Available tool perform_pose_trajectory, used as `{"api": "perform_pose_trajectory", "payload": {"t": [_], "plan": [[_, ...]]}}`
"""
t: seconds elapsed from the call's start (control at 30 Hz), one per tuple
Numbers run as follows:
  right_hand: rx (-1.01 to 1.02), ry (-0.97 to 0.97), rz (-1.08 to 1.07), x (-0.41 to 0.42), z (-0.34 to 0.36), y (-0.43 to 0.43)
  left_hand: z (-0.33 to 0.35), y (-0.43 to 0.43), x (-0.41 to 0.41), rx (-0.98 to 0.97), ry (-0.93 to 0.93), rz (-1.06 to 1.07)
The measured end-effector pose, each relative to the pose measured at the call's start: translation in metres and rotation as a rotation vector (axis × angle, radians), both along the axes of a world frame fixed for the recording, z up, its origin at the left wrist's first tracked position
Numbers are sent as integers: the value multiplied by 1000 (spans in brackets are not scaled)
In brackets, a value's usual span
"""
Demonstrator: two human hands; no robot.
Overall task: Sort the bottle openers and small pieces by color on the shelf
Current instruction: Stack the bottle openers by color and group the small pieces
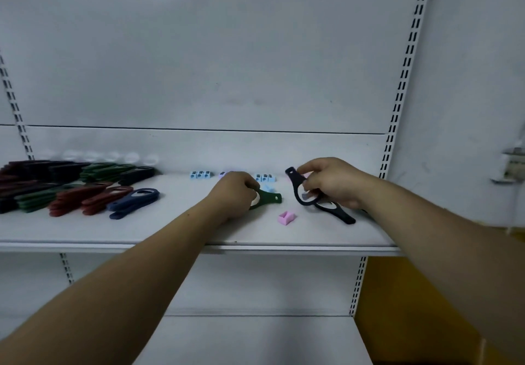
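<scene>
**A:** Where are the hands?

**B:** The left hand (233,194) curls round a dark green plastic bottle opener (268,198) in the middle of the white metal shelf (170,231). The right hand (331,184) pinches a black plastic bottle opener (295,185), just to the right. A second black opener (342,216) pokes out below that hand; I cannot tell if it is held.

**A:** What could go wrong?

**B:** I think the small pink plastic piece (287,218) could fall. It sits near the front edge, between the hands, and an arm could bump it off.

**A:** Anything else?

**B:** The piles of red, green, blue and black openers (85,198) lie far left. They look dark, so one could land on the wrong pile.
</scene>
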State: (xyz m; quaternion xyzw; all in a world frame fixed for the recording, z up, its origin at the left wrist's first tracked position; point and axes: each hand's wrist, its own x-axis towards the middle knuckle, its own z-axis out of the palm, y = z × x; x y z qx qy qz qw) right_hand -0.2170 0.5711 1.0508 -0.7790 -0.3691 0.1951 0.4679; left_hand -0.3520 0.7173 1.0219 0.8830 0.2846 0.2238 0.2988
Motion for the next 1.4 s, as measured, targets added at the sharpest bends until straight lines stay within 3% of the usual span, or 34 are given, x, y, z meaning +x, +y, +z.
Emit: {"api": "perform_pose_trajectory", "payload": {"t": [0.13,0.27,0.43,0.67,0.73,0.8,0.87,0.97,1.17,1.27,1.33,1.4], "plan": [[119,95,5,-3,1,-6,8,-18,5,-415,-236,-55],[292,104,-95,-5,1,-6,10,-30,11,-597,-295,-123],[269,-181,-133,-1,-5,-8,13,-37,17,-842,-398,-144],[160,-373,-46,-3,-11,-15,12,-33,17,-857,-370,-165],[-2,-531,-128,4,-12,-25,12,-28,16,-853,-392,-131],[-372,-745,-212,6,-6,-36,12,-24,14,-840,-394,-111],[-705,-801,-205,3,-2,-41,12,-22,13,-829,-387,-103],[-816,-782,-161,-4,1,-41,10,-21,14,-830,-379,-100],[-628,-585,-165,3,2,-43,8,-21,16,-835,-371,-89],[-213,-541,-255,9,4,-42,6,-18,17,-837,-397,-72],[99,-364,-251,8,4,-38,5,-17,18,-836,-413,-60],[220,-266,-230,4,3,-31,5,-18,18,-837,-430,-54]]}}
